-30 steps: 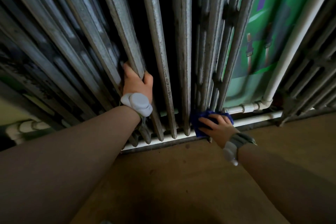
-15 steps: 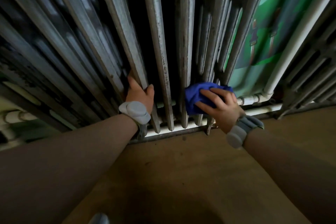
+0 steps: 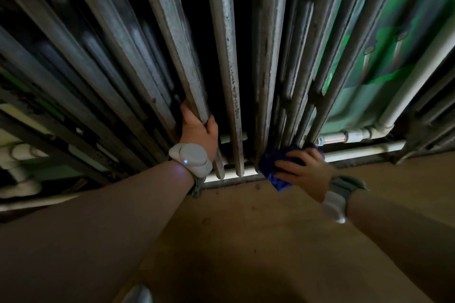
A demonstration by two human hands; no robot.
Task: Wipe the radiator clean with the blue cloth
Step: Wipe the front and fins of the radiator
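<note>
Right hand (image 3: 304, 174) fingers pressing blue cloth (image 3: 273, 171) against radiator (image 3: 221, 44) base, left hand (image 3: 198, 130) gripping a fin.

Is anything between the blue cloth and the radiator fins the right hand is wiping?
Nothing visible. The right hand presses the cloth straight against the foot of the radiator fins. The left hand grips a fin further left, apart from the cloth.

The left hand (image 3: 198, 128) gripped a fin of the grey radiator (image 3: 222, 56) while the right hand (image 3: 304, 173) pressed the blue cloth (image 3: 270, 170) against its foot.
</note>
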